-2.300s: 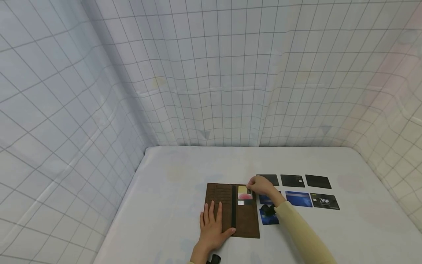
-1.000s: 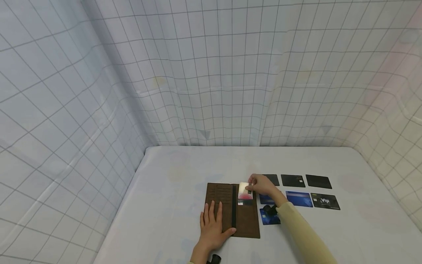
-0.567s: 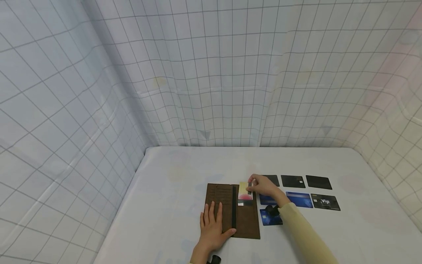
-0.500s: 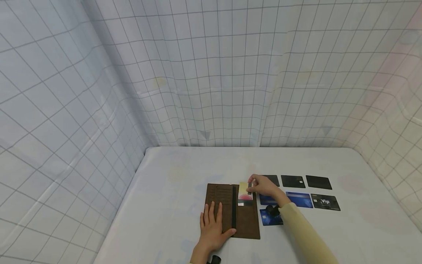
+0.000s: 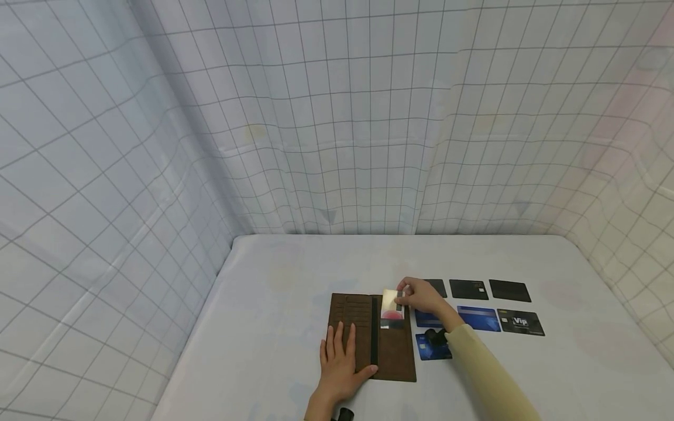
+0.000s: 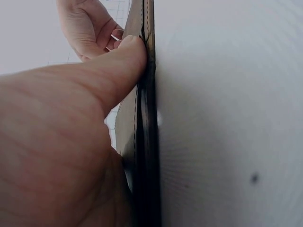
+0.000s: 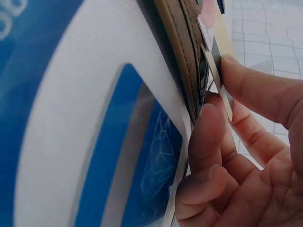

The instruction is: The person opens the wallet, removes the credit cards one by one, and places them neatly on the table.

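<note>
A brown wallet [image 5: 395,356] lies spread flat on the table, with a dark strap [image 5: 374,333] running down its middle. My left hand [image 5: 339,368] rests on its left half, fingers straight and spread; in the left wrist view the thumb [image 6: 123,61] presses on the wallet's edge. At the upper right half, my right hand [image 5: 421,295] pinches a yellow and pink card [image 5: 390,301] between thumb and fingers. The card's lower end overlaps a pocket area with a dark band [image 5: 392,323]. In the right wrist view the card is tilted up from the wallet.
To the right lie several cards in rows: black cards [image 5: 467,289] at the back, a blue card [image 5: 478,318] and a black Vip card [image 5: 520,321] in the middle, another blue card [image 5: 432,349] nearer. The right forearm partly covers some. White gridded curtains [image 5: 337,146] surround the table.
My right hand has drawn the yellow and pink card up a little toward the wallet's top edge, and the card is now slightly lifted. The left hand has stayed in place.
</note>
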Demonstrator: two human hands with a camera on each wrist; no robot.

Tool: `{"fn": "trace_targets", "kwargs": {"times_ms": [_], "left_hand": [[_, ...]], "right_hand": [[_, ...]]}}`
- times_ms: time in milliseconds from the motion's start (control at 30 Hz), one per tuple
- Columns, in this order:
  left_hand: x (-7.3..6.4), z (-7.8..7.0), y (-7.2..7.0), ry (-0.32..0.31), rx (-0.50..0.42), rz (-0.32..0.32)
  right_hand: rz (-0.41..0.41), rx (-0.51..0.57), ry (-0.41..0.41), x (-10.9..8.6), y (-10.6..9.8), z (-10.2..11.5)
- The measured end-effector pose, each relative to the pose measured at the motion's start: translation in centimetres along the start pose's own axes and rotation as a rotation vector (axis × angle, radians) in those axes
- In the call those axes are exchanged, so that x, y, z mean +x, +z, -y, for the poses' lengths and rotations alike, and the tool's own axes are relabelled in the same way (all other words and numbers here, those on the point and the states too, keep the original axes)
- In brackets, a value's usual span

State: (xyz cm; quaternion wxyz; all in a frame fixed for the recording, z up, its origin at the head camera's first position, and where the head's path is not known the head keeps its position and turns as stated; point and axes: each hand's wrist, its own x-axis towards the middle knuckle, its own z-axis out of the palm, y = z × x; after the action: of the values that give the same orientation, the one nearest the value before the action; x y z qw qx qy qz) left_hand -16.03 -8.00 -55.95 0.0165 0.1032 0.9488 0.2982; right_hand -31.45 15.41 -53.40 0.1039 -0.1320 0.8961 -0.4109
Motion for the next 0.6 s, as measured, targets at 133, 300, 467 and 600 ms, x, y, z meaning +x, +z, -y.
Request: {"fn": "trace_targets", "kwargs": {"times_ms": [133,300,467,600], "left_hand": [[0.1,0.4,0.4,0.024,-0.006,-0.027],[0.3,1.1,1.3,0.048,0.004,-0.065],[0.1,0.4,0.4,0.02,0.003,-0.026],[0.0,-0.2,-0.3,-0.009,0.008,0.014]], "right_hand": [[-0.024,-0.003,0.021,0.0,0.1,0.0],[-0.041,-0.009,0.023,0.1,0.2,-0.2],[-0.047,0.02,0.019,0.1,0.2,-0.1],[-0.048,0.04,0.011,0.1,0.0,-0.2]]}}
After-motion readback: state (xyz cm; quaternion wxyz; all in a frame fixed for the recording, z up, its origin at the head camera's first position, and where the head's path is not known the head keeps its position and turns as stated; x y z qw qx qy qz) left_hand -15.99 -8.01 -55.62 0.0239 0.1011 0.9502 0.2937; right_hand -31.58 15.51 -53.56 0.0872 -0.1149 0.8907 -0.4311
